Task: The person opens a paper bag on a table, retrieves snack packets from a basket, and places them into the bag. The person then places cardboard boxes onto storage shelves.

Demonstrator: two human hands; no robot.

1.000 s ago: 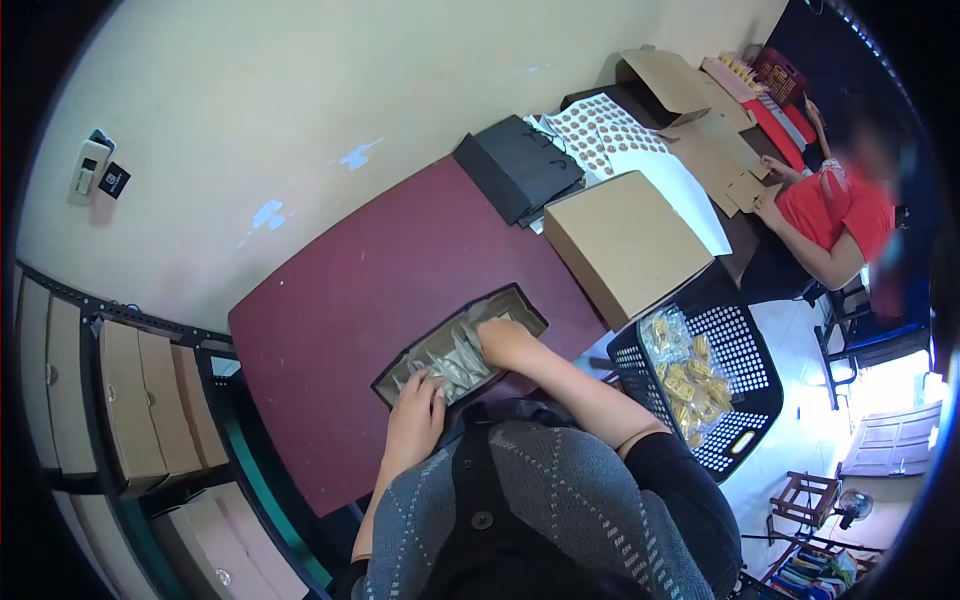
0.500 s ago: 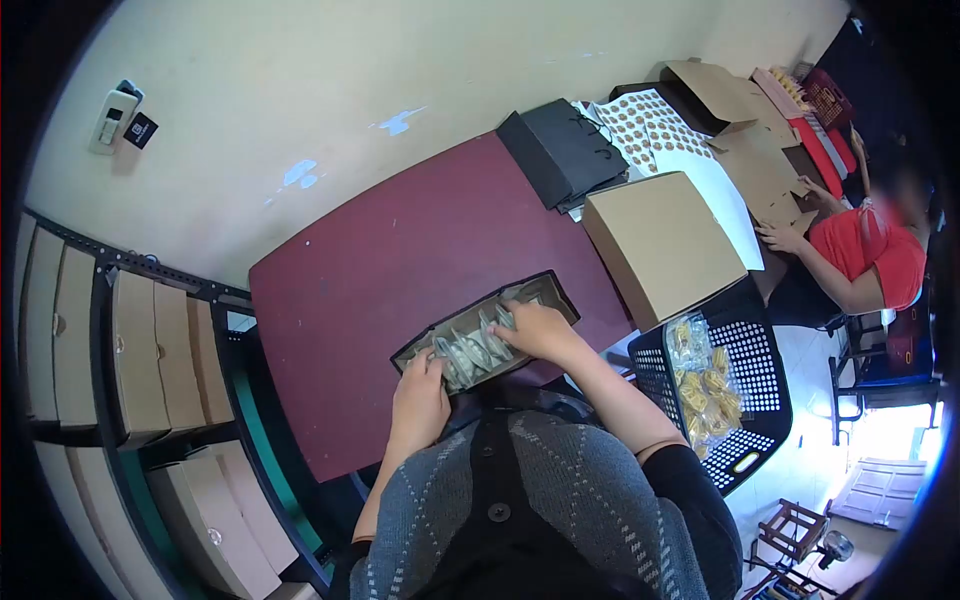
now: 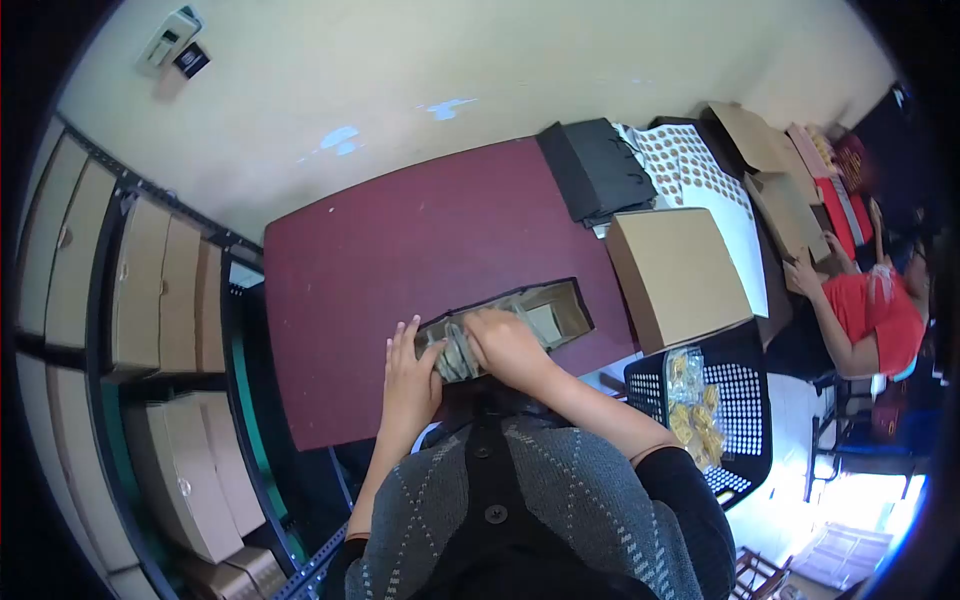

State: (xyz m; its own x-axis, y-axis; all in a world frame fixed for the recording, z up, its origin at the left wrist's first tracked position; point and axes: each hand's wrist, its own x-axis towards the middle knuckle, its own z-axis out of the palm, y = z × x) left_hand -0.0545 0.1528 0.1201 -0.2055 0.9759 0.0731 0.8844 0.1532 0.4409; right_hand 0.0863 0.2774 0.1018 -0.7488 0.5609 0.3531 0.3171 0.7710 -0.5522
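closest to the body, the left hand (image 3: 408,385) was at the left end of the long narrow box (image 3: 573,305). its fingers were straight and apart, not closed round anything, with the thumb against the clear packets (image 3: 455,360). judged use: a stop at that end, so the row would not slump outward.

the right hand (image 3: 512,350) reached down into the box, fingers bent over the packets. fingertips were hidden among them; could not tell whether it gripped one or only pressed. the two hands, one on either side, seemed to keep the packets bunched and upright-leaning.

packet location: inside the long box, mostly in its left half between the hands. a pale flat piece (image 3: 543,323) lay in the right part. the box sat at the near edge of the dark red table (image 3: 400,240), probably for a short reach.

just right of the table, the black basket (image 3: 742,410) held bagged yellow pieces (image 3: 700,430), within easy reach of the right arm. a large brown box (image 3: 680,275) stood at the table's right end, near the basket. behind it were dark paper bags (image 3: 600,165), grouped together, and printed sheets (image 3: 690,160), laid flat, likely to avoid creases.

left side: tall cartons (image 3: 185,480) stood side by side on a metal rack (image 3: 108,245), perhaps to save width.

farther right, a co-worker in a red top (image 3: 875,320) had hands at an open cardboard box (image 3: 790,215).
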